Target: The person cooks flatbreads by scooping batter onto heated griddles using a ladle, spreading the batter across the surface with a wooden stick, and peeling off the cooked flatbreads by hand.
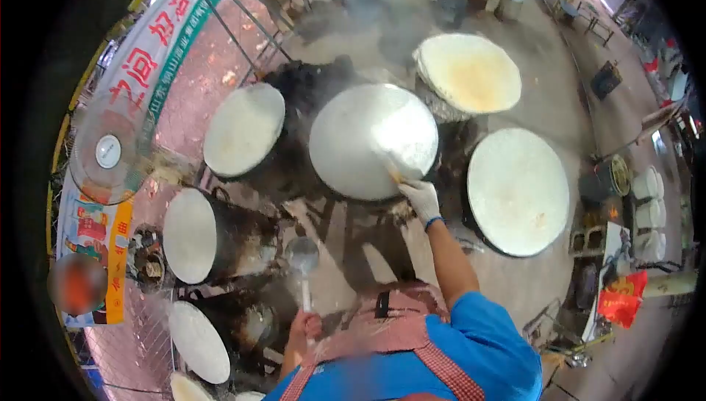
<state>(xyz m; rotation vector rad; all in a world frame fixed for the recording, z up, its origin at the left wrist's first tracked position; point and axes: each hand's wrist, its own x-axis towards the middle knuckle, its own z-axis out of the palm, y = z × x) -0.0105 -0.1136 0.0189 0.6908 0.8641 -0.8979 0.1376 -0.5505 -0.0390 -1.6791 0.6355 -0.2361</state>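
Observation:
My right hand (421,199), in a white glove, is closed round the handle of a spatula (391,169). The spatula's blade lies over the near right part of a large round griddle (353,140) with a pale, shiny surface, and steam hangs above it. Low in the view, my bare left hand (307,324) grips the light handle of a ladle (302,255). The ladle's round grey bowl points away from me, to the left of the griddle's near side, apart from it.
More round pans with pale tops surround the griddle: one at the left (245,130), one at the back right (469,73), one at the right (518,191). Others line the left side. A fan (108,151) stands at the far left. White buckets (650,214) are at the far right.

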